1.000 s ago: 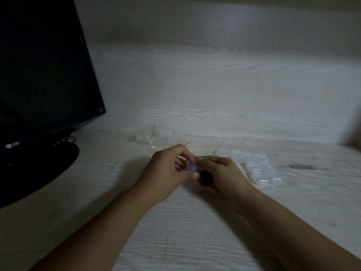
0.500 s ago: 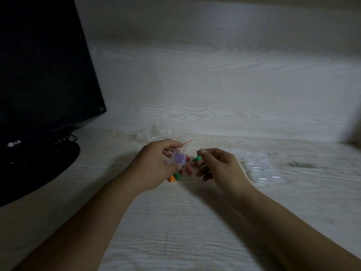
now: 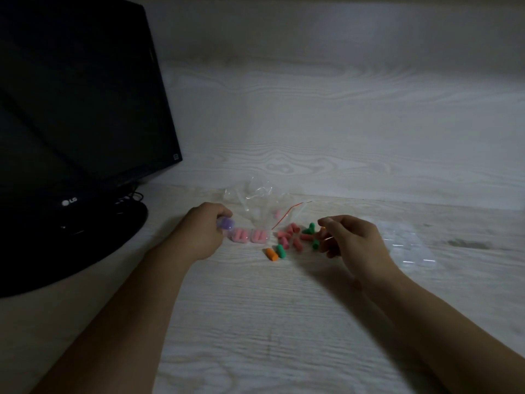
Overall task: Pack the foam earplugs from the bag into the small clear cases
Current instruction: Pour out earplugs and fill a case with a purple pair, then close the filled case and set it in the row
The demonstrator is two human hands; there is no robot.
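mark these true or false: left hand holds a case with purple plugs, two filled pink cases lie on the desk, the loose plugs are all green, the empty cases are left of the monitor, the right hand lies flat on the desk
1. The left hand holds a case with purple earplugs. True.
2. Two cases of pink earplugs lie on the desk. True.
3. The loose earplugs are all green. False: pink, green and orange ones are mixed.
4. The empty cases lie left of the monitor. False: they lie at far right, beyond the right hand.
5. The right hand lies flat on the desk. False: its fingers are curled above the earplugs.
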